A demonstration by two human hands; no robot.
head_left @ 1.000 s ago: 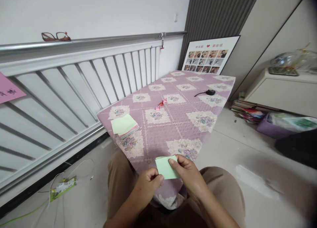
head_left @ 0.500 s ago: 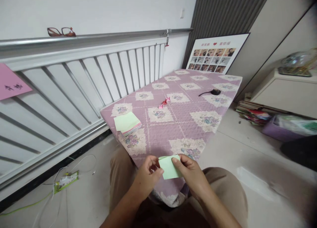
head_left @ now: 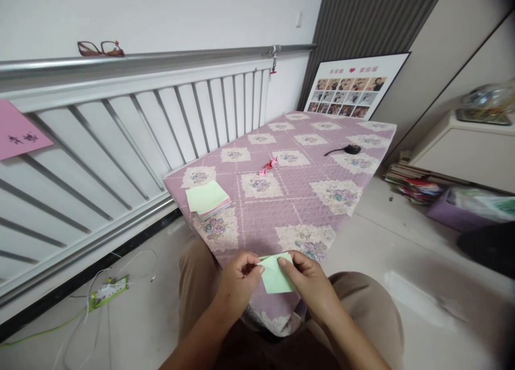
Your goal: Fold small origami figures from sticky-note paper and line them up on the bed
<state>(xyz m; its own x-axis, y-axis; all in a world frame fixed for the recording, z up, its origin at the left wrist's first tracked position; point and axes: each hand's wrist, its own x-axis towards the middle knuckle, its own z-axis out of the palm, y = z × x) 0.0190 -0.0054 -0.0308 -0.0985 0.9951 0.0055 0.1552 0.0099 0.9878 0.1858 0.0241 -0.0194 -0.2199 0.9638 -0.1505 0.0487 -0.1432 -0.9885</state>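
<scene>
Your right hand (head_left: 310, 279) grips the folded green paper (head_left: 277, 279) over the near corner of the bench (head_left: 257, 225), seemingly to steady it, while your left hand (head_left: 236, 284) pinches its upper left corner, the paper stack (head_left: 207, 197) lying clear.

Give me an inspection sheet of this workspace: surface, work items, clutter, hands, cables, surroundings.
Surface: floral tablecloth.
Work items: folded light-green paper; paper stack, light green on top, at left.
Clutter: small pink-and-red pieces; black object with thin tail, farther right.
Hands: left hand pinching the paper's left edge; right hand gripping its right side.
Cables: cords and power strip, left.
Surroundings: radiator; eyeglasses on pipe above; leaning photo board.
</scene>
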